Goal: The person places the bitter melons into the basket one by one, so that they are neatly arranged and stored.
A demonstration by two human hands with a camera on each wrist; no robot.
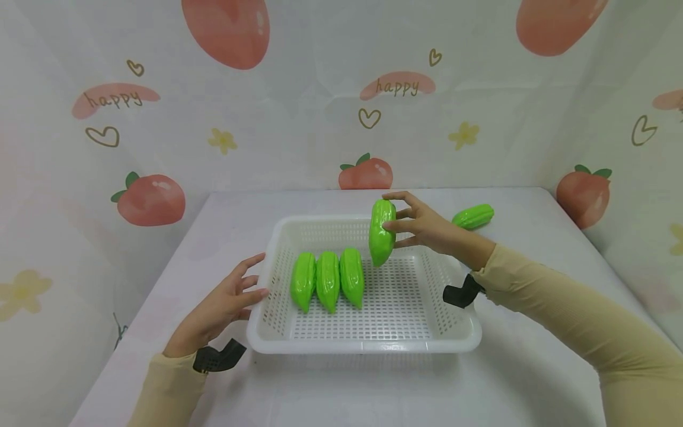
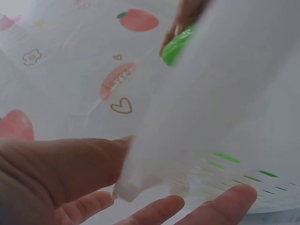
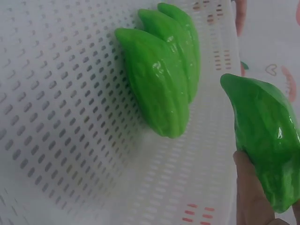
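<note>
My right hand holds a glossy green bitter melon between thumb and fingers, over the back of a white perforated plastic basket. Its pointed end hangs downward in the head view. Three more bitter melons lie side by side in the left half of the basket, points toward me. At the basket's left rim, my left hand has its fingers loosely extended, the thumb tip at the rim. In the left wrist view, the basket wall hides part of that thumb.
Another green bitter melon lies on the white-covered table, behind the basket on the right, partly behind the right forearm. A white cloth printed with peaches and hearts hangs along the back and sides. Each wrist wears a black strap-like device.
</note>
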